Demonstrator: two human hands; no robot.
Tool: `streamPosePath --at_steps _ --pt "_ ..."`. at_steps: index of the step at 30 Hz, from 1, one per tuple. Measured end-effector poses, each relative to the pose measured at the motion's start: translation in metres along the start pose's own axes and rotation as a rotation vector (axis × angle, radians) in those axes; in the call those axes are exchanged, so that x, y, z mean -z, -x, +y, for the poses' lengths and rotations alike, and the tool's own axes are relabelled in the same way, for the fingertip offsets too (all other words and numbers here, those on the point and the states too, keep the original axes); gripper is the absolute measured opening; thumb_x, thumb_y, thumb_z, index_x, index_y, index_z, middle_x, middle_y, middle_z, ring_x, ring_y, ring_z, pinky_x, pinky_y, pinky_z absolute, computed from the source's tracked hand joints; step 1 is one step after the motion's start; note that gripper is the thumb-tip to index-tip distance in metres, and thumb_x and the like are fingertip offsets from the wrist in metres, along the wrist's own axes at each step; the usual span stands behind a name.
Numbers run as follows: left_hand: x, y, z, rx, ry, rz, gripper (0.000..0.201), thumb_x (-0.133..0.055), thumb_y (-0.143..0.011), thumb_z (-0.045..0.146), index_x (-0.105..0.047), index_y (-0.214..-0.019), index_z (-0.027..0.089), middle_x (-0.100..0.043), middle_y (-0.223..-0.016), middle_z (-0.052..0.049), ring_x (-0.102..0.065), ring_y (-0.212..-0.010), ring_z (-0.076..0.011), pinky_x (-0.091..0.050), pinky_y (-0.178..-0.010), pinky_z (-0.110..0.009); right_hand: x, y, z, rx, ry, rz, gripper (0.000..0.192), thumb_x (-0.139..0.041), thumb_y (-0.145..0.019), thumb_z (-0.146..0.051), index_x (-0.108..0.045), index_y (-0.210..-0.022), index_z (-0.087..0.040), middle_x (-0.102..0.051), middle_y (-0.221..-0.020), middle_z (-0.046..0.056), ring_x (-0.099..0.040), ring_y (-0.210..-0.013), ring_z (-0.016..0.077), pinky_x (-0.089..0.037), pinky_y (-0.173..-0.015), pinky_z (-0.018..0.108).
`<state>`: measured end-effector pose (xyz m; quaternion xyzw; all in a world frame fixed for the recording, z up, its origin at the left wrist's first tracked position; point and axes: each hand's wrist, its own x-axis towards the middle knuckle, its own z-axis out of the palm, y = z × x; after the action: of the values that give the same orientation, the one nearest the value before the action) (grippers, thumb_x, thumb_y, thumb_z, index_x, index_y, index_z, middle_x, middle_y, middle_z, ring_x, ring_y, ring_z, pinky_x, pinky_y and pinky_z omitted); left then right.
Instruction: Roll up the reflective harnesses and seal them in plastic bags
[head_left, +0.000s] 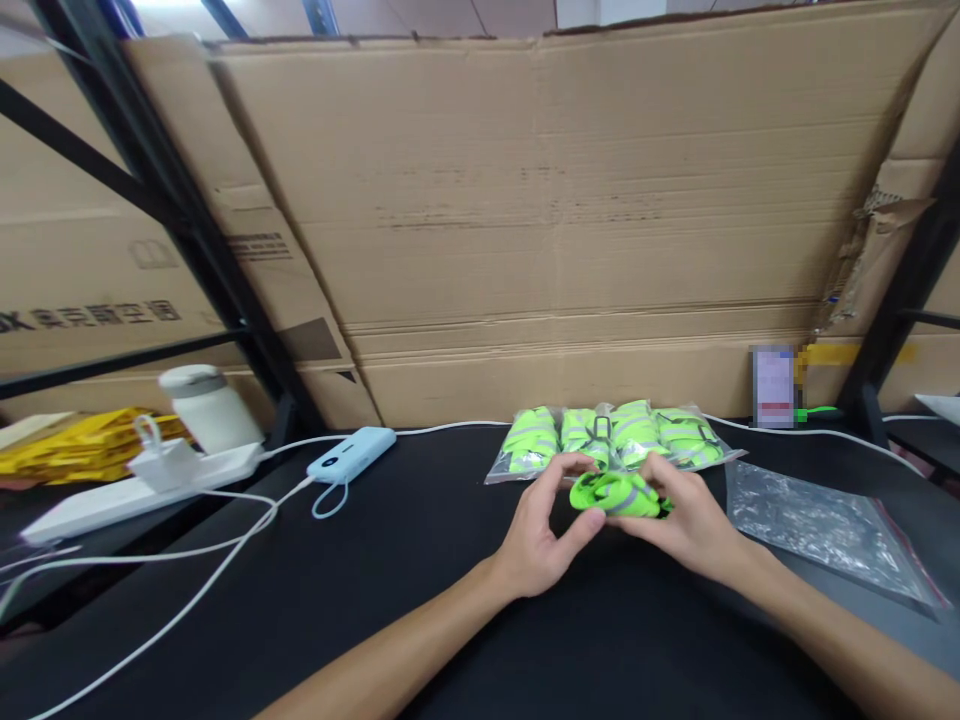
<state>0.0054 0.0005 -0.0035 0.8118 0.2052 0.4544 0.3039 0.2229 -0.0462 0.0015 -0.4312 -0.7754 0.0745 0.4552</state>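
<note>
Between my two hands is a rolled-up neon green reflective strap [616, 494] with grey stripes. My left hand [536, 535] pinches its left end, the thumb below and the fingers curled above. On the other end, my right hand [694, 520] is closed with bent fingers and the thumb underneath. Just beyond my hands lie clear plastic bags [531, 440] packed with similar green reflective bundles. One bundle shows a black buckle [601, 428]. To the right of my right hand, a clear plastic bag [832, 530] with a red-edged end lies flat.
A light blue power bank [351, 456] lies left on the black table [420, 580]. Further left are a white power strip [82, 515], a white bottle [210, 408], yellow packets [82, 445] and trailing cables. Cardboard [540, 220] stands behind; a phone [773, 387] leans there at right.
</note>
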Motion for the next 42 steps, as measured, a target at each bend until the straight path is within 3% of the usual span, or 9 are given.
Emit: streamPosePath --at_steps 4,8,15,20,24,28,36,39,42 --pt "0.0 -0.003 0.002 -0.005 -0.125 0.141 0.015 -0.048 -0.102 0.032 -0.055 -0.098 0.019 -0.059 -0.09 -0.005 -0.057 -0.081 -0.0174 -0.049 -0.077 -0.032 0.014 -0.014 0.0 -0.284 -0.407 0.215 0.039 -0.083 -0.077 -0.043 -0.058 -0.098 -0.022 -0.071 -0.094 0.003 -0.069 -0.084 0.0214 -0.057 -0.072 0.031" --pt "-0.008 -0.003 0.01 -0.229 -0.31 -0.078 0.023 -0.052 -0.099 0.027 -0.058 -0.078 0.019 -0.059 -0.071 -0.003 -0.052 -0.07 -0.0169 -0.042 -0.07 -0.033 0.029 -0.024 0.014 -0.538 -0.742 0.422 0.053 -0.087 -0.071 -0.048 -0.062 -0.11 -0.022 -0.077 -0.101 0.006 -0.075 -0.082 0.0237 -0.062 -0.07 0.034" --pt "-0.061 -0.012 0.027 -0.3 -0.371 -0.493 0.028 -0.054 -0.098 0.039 -0.068 -0.111 0.018 -0.073 -0.108 -0.008 -0.066 -0.101 -0.0219 -0.046 -0.096 -0.037 0.054 -0.029 0.052 -0.744 -0.983 0.649 0.05 -0.09 -0.069 -0.045 -0.069 -0.107 -0.02 -0.08 -0.087 0.004 -0.077 -0.075 0.0225 -0.065 -0.068 0.03" --pt "-0.109 -0.05 0.035 -0.33 -0.358 -0.692 0.045 -0.047 -0.103 0.037 -0.054 -0.14 0.013 -0.053 -0.15 -0.012 -0.05 -0.138 -0.0246 -0.038 -0.116 -0.039 0.071 -0.027 0.072 -0.805 -1.014 0.715 0.04 -0.082 -0.081 -0.045 -0.07 -0.107 -0.017 -0.08 -0.084 0.004 -0.075 -0.063 0.0191 -0.065 -0.061 0.027" --pt "-0.127 -0.069 0.036 -0.336 -0.432 -0.807 0.051 -0.041 -0.105 0.04 -0.052 -0.141 0.006 -0.06 -0.142 -0.017 -0.056 -0.133 -0.0259 -0.042 -0.113 -0.038 0.085 -0.026 0.081 -0.792 -1.032 0.74 0.042 -0.08 -0.082 -0.048 -0.07 -0.107 -0.016 -0.08 -0.083 0.004 -0.075 -0.062 0.0183 -0.064 -0.06 0.027" --pt "-0.105 -0.056 0.039 -0.36 -0.61 -0.704 0.04 -0.046 -0.103 0.039 -0.064 -0.129 0.014 -0.074 -0.106 -0.011 -0.071 -0.096 -0.0259 -0.053 -0.089 -0.038 0.091 -0.027 0.083 -0.78 -1.023 0.771 0.04 -0.081 -0.082 -0.045 -0.069 -0.107 -0.017 -0.08 -0.082 0.004 -0.077 -0.067 0.02 -0.066 -0.065 0.029" --pt "-0.01 -0.004 0.01 -0.565 -0.824 -0.476 0.046 -0.052 -0.099 0.046 -0.067 -0.067 0.017 -0.06 -0.064 -0.005 -0.06 -0.062 -0.0188 -0.045 -0.058 -0.031 0.068 -0.025 0.065 -0.836 -1.035 0.629 0.035 -0.082 -0.082 -0.039 -0.07 -0.107 -0.017 -0.081 -0.086 0.007 -0.078 -0.07 0.0239 -0.067 -0.064 0.032" --pt "0.003 -0.004 -0.005 -0.545 -0.922 -0.343 0.051 -0.047 -0.102 0.035 -0.061 -0.056 0.017 -0.055 -0.055 -0.004 -0.057 -0.056 -0.0175 -0.044 -0.055 -0.03 0.057 -0.022 0.059 -0.866 -1.028 0.545 0.032 -0.081 -0.082 -0.036 -0.071 -0.107 -0.017 -0.081 -0.085 0.008 -0.077 -0.065 0.0243 -0.066 -0.06 0.032" --pt "-0.003 -0.01 -0.004 -0.427 -0.849 -0.359 0.048 -0.047 -0.101 0.039 -0.066 -0.065 0.016 -0.06 -0.062 -0.004 -0.06 -0.062 -0.0173 -0.048 -0.06 -0.029 0.049 -0.019 0.057 -0.877 -0.993 0.425 0.031 -0.08 -0.083 -0.036 -0.071 -0.107 -0.018 -0.081 -0.084 0.008 -0.076 -0.062 0.0233 -0.065 -0.055 0.031"
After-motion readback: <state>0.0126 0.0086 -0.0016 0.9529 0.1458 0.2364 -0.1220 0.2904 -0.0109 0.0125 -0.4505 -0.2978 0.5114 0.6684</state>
